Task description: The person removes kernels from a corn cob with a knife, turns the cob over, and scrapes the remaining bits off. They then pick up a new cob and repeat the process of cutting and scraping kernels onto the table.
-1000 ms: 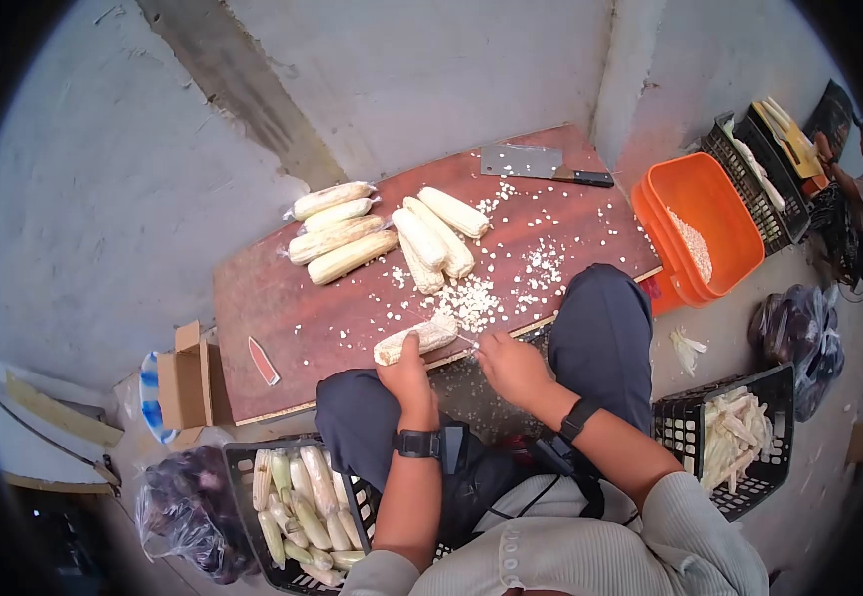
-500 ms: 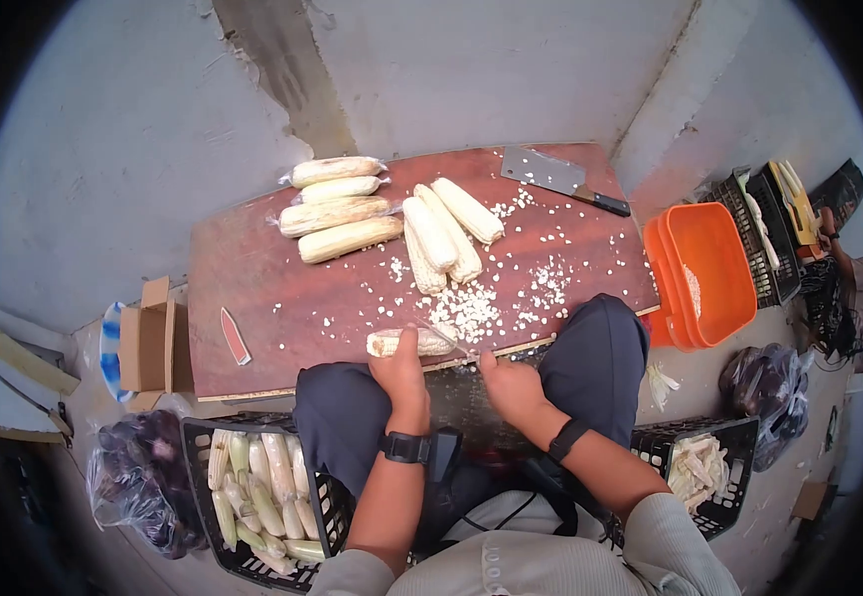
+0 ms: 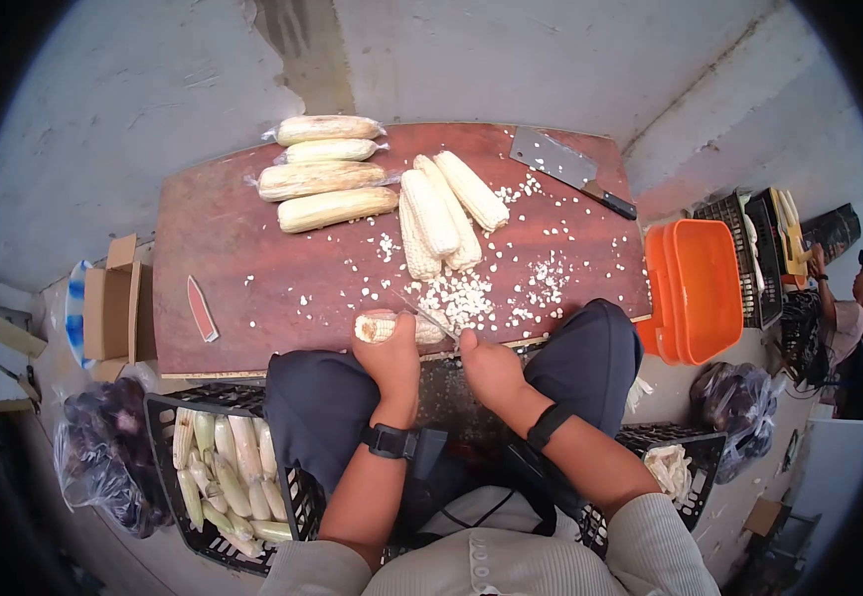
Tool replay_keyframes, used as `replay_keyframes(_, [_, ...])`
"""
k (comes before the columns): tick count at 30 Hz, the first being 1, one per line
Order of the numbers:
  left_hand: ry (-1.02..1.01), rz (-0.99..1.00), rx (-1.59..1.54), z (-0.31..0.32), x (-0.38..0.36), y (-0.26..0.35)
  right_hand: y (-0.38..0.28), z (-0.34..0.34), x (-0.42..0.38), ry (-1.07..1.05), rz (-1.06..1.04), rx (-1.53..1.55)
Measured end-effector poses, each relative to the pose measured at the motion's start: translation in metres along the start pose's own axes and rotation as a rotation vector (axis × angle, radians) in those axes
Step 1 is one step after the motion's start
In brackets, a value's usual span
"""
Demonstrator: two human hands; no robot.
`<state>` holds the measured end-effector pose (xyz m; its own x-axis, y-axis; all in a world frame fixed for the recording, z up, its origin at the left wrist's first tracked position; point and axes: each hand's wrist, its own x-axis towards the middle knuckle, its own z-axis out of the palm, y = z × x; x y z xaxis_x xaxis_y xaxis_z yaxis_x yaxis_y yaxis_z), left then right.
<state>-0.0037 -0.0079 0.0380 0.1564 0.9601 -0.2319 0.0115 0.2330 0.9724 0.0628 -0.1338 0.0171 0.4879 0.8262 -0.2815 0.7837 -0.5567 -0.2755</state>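
Observation:
Near the front edge of the reddish-brown table (image 3: 223, 209), my left hand (image 3: 389, 356) is closed around a pale ear of corn (image 3: 429, 330). My right hand (image 3: 491, 366) is closed on a thin metal tool (image 3: 435, 320), which looks like a knife; its blade lies across the corn and its handle is hidden in my fist. Loose corn kernels (image 3: 461, 300) are heaped just beyond my hands and scattered rightward. Several husked ears (image 3: 431, 214) are stacked behind them. To their left, several ears in clear wrap (image 3: 337, 210) lie in a row.
A cleaver (image 3: 555, 159) lies at the table's back right, a red blade-shaped object (image 3: 201, 310) at left. An orange bin (image 3: 658, 288) stands right. Black crates (image 3: 297, 507) flank my legs, the left one holding corn. A cardboard box (image 3: 111, 310) is left; another person (image 3: 844, 323) is far right.
The view has shifted, so the table sits a little farther left. My left hand has tilted on the ear, showing its end more; both hands keep their holds.

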Motion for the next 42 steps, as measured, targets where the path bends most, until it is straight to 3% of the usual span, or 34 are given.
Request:
replay_keyframes(6, [-0.046,0.059,0.012,-0.003,0.002,-0.009,-0.008,-0.009,0.01,0.013,0.009,0.07])
replay_keyframes(9, [-0.075,-0.019,-0.033,-0.011,0.001,-0.013,-0.004,-0.008,0.014,0.008,0.075,0.168])
replay_keyframes(15, [-0.127,0.036,-0.09,-0.021,-0.007,-0.016,0.006,0.017,0.008,0.209,-0.055,0.567])
replay_keyframes(21, [-0.167,0.09,-0.115,-0.029,-0.008,-0.022,-0.012,-0.02,-0.018,-0.113,0.206,0.924])
replay_keyframes(24, [-0.151,0.122,-0.085,-0.029,-0.013,-0.018,-0.016,-0.007,-0.029,0.205,0.098,0.559])
replay_keyframes(27, [-0.123,0.108,-0.049,-0.031,-0.008,-0.023,-0.018,-0.008,-0.043,0.301,0.017,0.312])
replay_keyframes(31, [-0.114,0.087,-0.064,-0.03,-0.007,-0.021,-0.027,-0.016,-0.061,0.236,0.033,0.09])
replay_keyframes(34, [-0.111,0.083,-0.001,-0.03,-0.009,-0.018,-0.026,0.007,-0.062,0.355,0.048,-0.035])
replay_keyframes(38, [-0.117,0.079,0.077,-0.026,-0.017,-0.007,-0.027,0.009,-0.057,0.248,0.101,-0.01])
replay_keyframes(42, [-0.121,0.242,0.165,-0.024,-0.012,-0.014,-0.027,-0.013,-0.042,0.102,0.12,0.053])
